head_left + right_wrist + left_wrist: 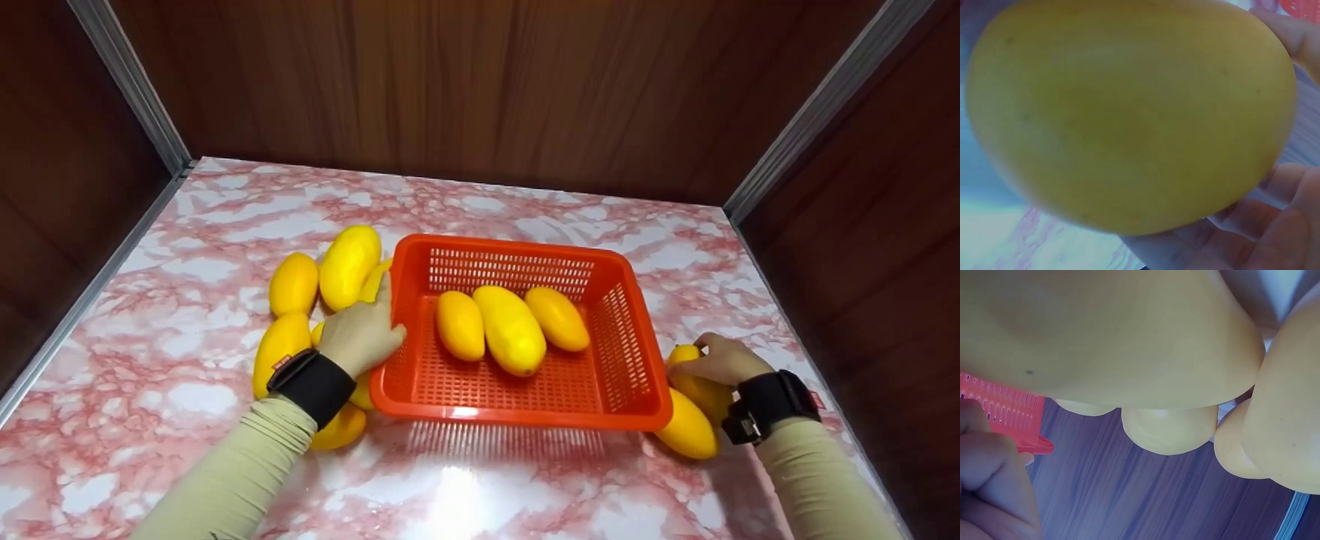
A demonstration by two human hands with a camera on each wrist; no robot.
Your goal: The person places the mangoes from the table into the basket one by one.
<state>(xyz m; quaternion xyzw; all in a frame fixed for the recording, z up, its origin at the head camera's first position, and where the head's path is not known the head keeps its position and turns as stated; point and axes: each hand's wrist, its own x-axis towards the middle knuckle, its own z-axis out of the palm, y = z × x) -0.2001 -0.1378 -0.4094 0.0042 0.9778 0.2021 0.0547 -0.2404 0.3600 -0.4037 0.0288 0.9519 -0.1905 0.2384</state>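
Observation:
A red plastic basket (pixel 525 409) with slotted walls holds two mangoes, one on the left (pixel 460 326) and one on the right (pixel 557 319), with a longer, paler yellow fruit (pixel 510 330) between them. My left hand (pixel 360 334) grips the basket's left rim, its thumb over the edge. Right of the basket, my right hand (pixel 724 361) grips a mango (pixel 1129 112), fingers and thumb spread around its sides in the right wrist view. Another mango (pixel 688 426) lies beside it, against the basket's right front corner.
Several yellow fruits crowd the marbled tabletop (pixel 465 502) left of the basket, including a mango (pixel 294 285) and a large pale one (pixel 351 266); my left forearm partly covers some. Dark wooden panels (pixel 450 97) enclose the table at the back and sides.

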